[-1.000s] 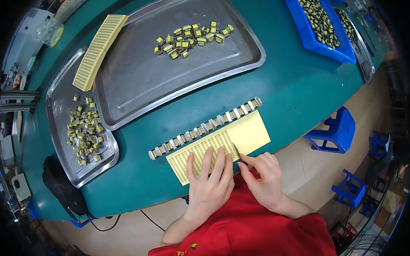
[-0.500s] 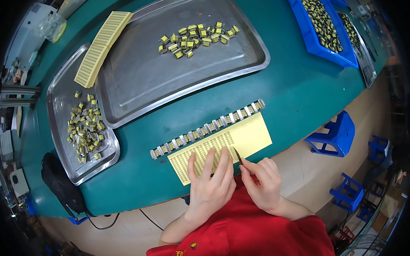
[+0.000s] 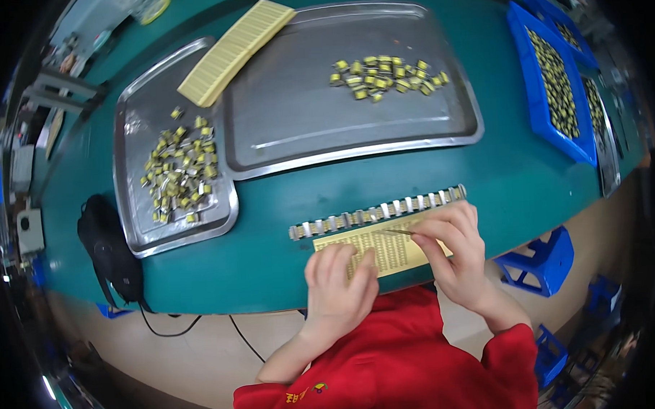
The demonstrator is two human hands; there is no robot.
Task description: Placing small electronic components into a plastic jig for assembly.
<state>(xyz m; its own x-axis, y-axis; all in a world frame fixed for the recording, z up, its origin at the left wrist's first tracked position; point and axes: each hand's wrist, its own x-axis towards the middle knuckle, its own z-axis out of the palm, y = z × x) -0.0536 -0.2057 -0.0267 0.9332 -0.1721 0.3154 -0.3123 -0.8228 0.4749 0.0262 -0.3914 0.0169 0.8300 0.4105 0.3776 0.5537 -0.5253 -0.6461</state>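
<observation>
A yellow sheet printed with rows of small labels lies in front of me near the table edge. Over its left part hovers or rests my left hand, fingers bent and apart, with nothing visible in them. My right hand pinches a thin, dark, pointed tool that looks like tweezers, its tip pointing left above the sheet's upper part. Just beyond the sheet stands a long row of small components with silvery tops, side by side. My right fingers cover the sheet's right end.
A large metal tray holds loose yellow-wrapped components. A smaller metal tray at left holds more, and a stacked yellow slotted holder rests across both trays. Blue bins stand far right; a black case lies at left.
The view has shifted, so the table appears turned. My right hand has lifted the tool from the sheet's middle toward its far edge, and my left fingers have curled back toward me.
</observation>
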